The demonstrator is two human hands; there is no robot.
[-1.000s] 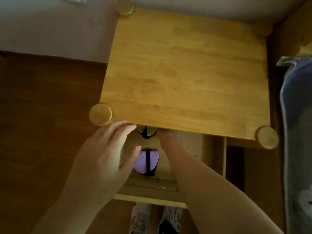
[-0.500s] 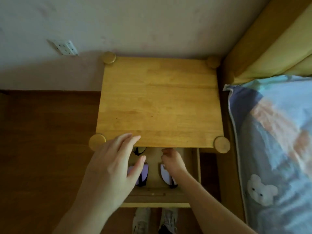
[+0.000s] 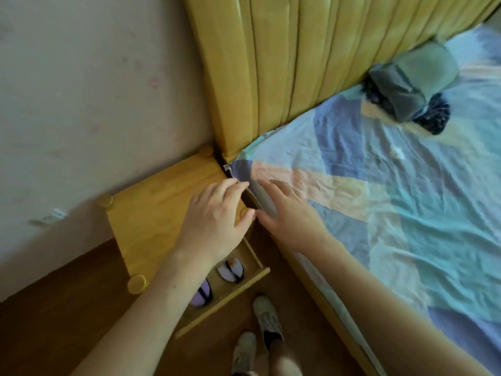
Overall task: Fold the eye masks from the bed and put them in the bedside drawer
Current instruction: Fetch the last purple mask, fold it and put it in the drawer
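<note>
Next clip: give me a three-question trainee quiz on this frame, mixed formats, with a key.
1. True or false: the bedside drawer is shut.
2. How many folded eye masks show in the drawer: A one, B two, C four?
3. Fill in: the right hand is over the edge of the ____, holding nothing.

Key: 1 false, it is open below the left hand; 2 B, a purple eye mask and a pale eye mask; 3 bed.

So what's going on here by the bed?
A person stands at a wooden bedside table whose drawer is open, with two folded eye masks, one purple and one white, lying inside. Both hands are empty with fingers relaxed: the left hand over the tabletop, the right hand at the bed's edge.
</note>
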